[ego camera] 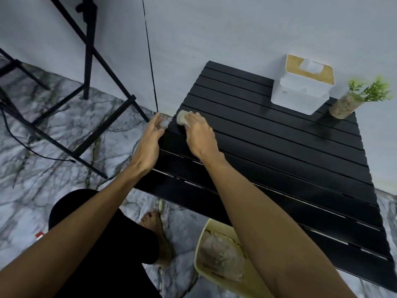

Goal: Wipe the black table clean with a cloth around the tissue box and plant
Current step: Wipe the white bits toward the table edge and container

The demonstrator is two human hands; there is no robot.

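So the right hand (pixel 198 134) is pressing a small bunched-up cloth (pixel 182 119) flat against the black table (pixel 279 160), fingers curled over it, out near the table's 9 o'clock edge. My guess is it's being balled up like that so the pressure is landing on one spot of the slats.

The left hand (pixel 150 140) is hanging just off that same edge, fingers loosely cupped and half open. There's something pale at its fingertips, but it's blurry and I can't tell if it's holding anything. Looks to me like it's waiting there to catch whatever is getting swept off.

The tissue box (pixel 300 89) is sitting at about 1 o'clock on the table, with the plant (pixel 361 97) just beside it at 2 o'clock, both well apart from the cloth. Those two are what's getting in the way once the wiping is heading toward the far corner.

On the floor at 6 o'clock a pale bin (pixel 223 259) is sitting right by the near edge. A black stand (pixel 90 67) is standing off at 10 o'clock, clear of the table.
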